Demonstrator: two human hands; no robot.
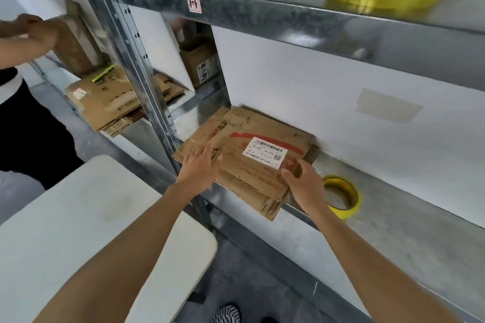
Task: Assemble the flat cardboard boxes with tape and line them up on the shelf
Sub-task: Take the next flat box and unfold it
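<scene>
Shelving of grey galvanised steel carries a stack of flattened brown cardboard boxes on its lower board, hard by the upright, the near corner jutting past the front edge. The sheets look light and stiff across the face, yet ready to fold along their creases, and loose layers may slide on one another. The sound hold is therefore likely at two opposite edges, lifting the top sheet (the one with the white barcode label) clear of the rest. A roll of yellow tape lies flat on the same board, just beside the stack to its right. The person's left hand reaches in palm down, fingers straight and spread over the stack's left edge, grasping nothing. The right hand is at the near right edge — thumb and fingers curled, seemingly pinching the cardboard there.
</scene>
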